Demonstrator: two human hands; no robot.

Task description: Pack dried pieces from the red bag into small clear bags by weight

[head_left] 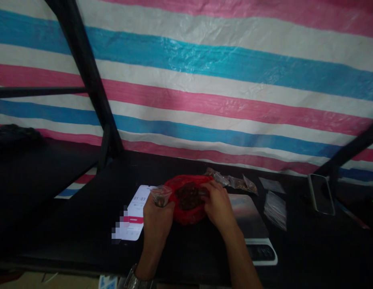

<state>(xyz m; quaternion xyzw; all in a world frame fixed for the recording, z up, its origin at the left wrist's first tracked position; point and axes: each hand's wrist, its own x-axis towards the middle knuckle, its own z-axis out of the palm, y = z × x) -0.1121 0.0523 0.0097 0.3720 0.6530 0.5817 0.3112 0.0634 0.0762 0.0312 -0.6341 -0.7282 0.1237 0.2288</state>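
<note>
Both hands are around the middle of the bench (78, 228), a bit back from the near edge. The left hand (157, 218) has its grip closed round a small clear baggie (161, 194), held upright with the mouth up, right next to the red bag (189, 217). There's a watch (138, 281) on that wrist. The red bag sits on the bench between the two hands, mouth open, with a heap of dark bits (188, 197) inside. The right hand (218, 206) is on the bag's right side, grip curled in over the rim with the fingertips at the dark bits, but honestly can't tell from this angle if it's pinching any. Just left of the left hand a lit phone (138, 212) lies flat, showing a timer. Just right of the right hand is a scale (249, 218), its display end toward the near edge and the forearm crossing its corner. Behind the scale, toward the far edge, are a few filled baggies (234, 182) with brownish stuff in them. Right of the scale is a stack of empty baggies (275, 208), and further toward the right end a dark phone (321, 194). A striped tarp (204, 100) hangs behind the far edge.
</note>
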